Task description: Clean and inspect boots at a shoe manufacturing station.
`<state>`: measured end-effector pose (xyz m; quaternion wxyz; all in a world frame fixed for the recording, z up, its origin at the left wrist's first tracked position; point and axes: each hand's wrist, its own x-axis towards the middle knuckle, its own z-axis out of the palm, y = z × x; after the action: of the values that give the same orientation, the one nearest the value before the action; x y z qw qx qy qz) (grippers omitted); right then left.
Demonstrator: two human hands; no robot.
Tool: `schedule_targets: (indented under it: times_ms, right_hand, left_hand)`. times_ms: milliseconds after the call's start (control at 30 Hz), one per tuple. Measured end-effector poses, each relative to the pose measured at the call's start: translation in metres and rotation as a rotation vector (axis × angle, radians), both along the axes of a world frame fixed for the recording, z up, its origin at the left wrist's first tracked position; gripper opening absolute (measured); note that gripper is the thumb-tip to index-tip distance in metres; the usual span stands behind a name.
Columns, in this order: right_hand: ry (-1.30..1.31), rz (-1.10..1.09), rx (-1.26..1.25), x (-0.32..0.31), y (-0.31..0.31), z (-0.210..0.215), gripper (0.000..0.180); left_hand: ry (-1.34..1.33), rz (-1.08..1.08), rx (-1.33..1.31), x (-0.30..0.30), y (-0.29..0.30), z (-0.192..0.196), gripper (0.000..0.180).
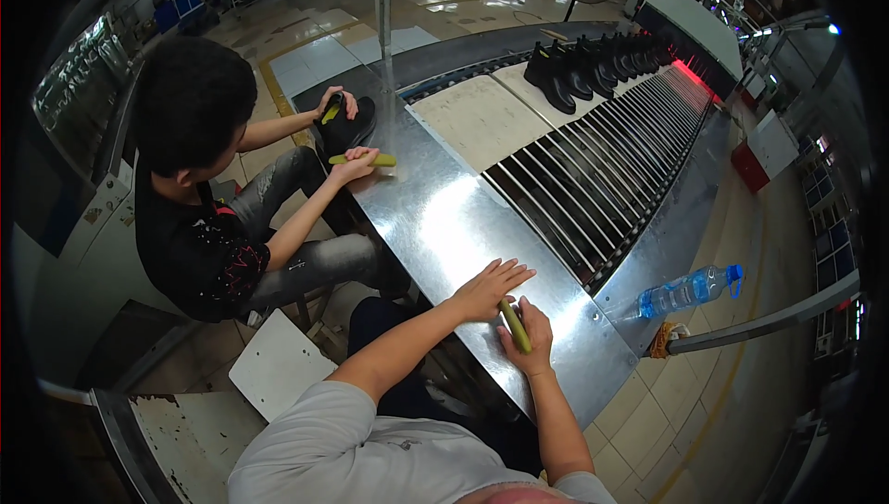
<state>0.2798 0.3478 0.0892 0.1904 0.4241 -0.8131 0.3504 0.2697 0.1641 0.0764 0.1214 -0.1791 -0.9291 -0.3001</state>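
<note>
Your grey sleeves and forearms come in from the lower edge, nearest the camera, and reach onto the shiny metal counter point(435, 217) that runs diagonally beside the roller conveyor point(602, 161). Your left hand point(489, 287) lies flat on the counter, fingers spread open and holding nothing, palm down just left of the stick. Your right hand point(532, 337) is wrapped loosely around a yellow-green stick point(515, 324), fingers curled on its right side and thumb near its lower end, so the stick sits between your two hands and touches the counter. Its long axis runs diagonally, upper end pointing up and left toward your left palm, lower end toward your right wrist. Across the counter a seated person in a dark shirt point(199, 254) rests one hand on a similar yellow-green stick point(363, 160) and holds a black shoe point(346, 122) with the other. Farther along the conveyor stands a row of black boots point(593, 64). A blue-tinted plastic water bottle point(690, 289) lies on its side on the far metal ledge, well apart from your hands.
</note>
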Motion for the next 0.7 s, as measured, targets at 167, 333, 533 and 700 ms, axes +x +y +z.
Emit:
schedule_targets:
  times_ms: [167, 333, 533, 700]
  right_hand:
    - [-0.032, -0.056, 0.055, -0.002, -0.002, -0.001, 0.064]
    - [0.0, -0.103, 0.145, -0.004, -0.003, -0.008, 0.062]
    - [-0.023, -0.154, 0.21, -0.007, 0.002, -0.022, 0.052]
    - [-0.028, -0.17, 0.198, -0.009, -0.001, -0.019, 0.043]
  left_hand:
    - [-0.045, -0.07, -0.047, -0.001, -0.003, -0.005, 0.052]
    - [-0.018, -0.067, -0.02, 0.0, -0.003, -0.006, 0.048]
    - [-0.027, -0.066, 0.025, -0.001, -0.003, -0.009, 0.049]
    - [-0.019, -0.078, 0.048, -0.006, -0.004, -0.012, 0.042]
